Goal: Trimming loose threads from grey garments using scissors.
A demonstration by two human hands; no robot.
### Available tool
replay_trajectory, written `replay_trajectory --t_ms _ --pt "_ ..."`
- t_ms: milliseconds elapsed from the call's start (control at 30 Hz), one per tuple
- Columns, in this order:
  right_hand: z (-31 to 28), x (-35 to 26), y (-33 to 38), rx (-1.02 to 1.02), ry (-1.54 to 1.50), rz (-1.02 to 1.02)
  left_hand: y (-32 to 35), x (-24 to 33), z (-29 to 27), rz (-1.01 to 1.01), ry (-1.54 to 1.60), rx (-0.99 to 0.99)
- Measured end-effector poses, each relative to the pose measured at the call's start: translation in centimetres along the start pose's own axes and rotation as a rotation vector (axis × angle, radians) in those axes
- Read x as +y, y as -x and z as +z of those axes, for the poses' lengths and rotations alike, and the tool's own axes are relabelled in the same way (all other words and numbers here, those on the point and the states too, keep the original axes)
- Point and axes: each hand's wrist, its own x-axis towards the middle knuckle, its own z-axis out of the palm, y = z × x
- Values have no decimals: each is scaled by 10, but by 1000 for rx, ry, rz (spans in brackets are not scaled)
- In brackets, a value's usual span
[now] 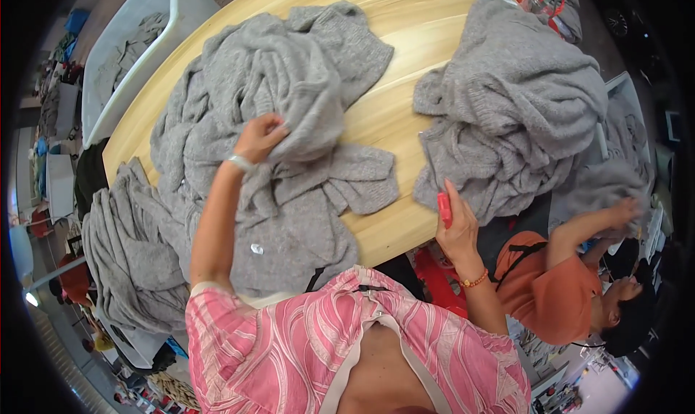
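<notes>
Grey knitted sweaters [289, 81] lie in a loose heap on the left half of a wooden table [376, 131]. On that heap my left hand [262, 137] is closed, its thumb and fingers pinching a fold of a knitted sweater. My right hand [457, 233] is wrapped around a small red tool [444, 210], whose working end I cannot make out. It is beside the near edge of a second pile of grey sweaters [521, 95] on the right. A small white tag [256, 249] shows on the cloth nearest me.
More grey knitwear [130, 247] hangs over the table's left side. A white plastic bin [170, 34] holding grey pieces stands at the far left. On the right a co-worker in an orange top [539, 291] handles grey cloth near another pale bin [621, 88].
</notes>
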Motion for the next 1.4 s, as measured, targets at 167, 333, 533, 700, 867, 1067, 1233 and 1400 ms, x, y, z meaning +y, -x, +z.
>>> replay_trajectory --t_ms 167,333,533,700,867,1067,1233,1400 --pt "28 -35 5 -181 41 -132 175 -19 -55 -284 290 -196" --pt "54 -77 9 -448 75 -164 318 -46 9 -378 -94 -343" --pt "63 -115 16 -554 129 -272 326 -89 58 -396 351 353" --pt "69 -143 20 -619 181 -358 262 -88 52 -188 112 712" --pt "78 -174 27 -695 192 -422 216 -82 38 167 -482 798" --pt "94 -194 32 -757 249 -324 211 -114 46 -145 369 477" --pt "94 -196 34 -830 199 -320 219 -123 46 -129 403 530" --pt "89 -199 36 -859 177 -289 217 -128 42 33 143 556"
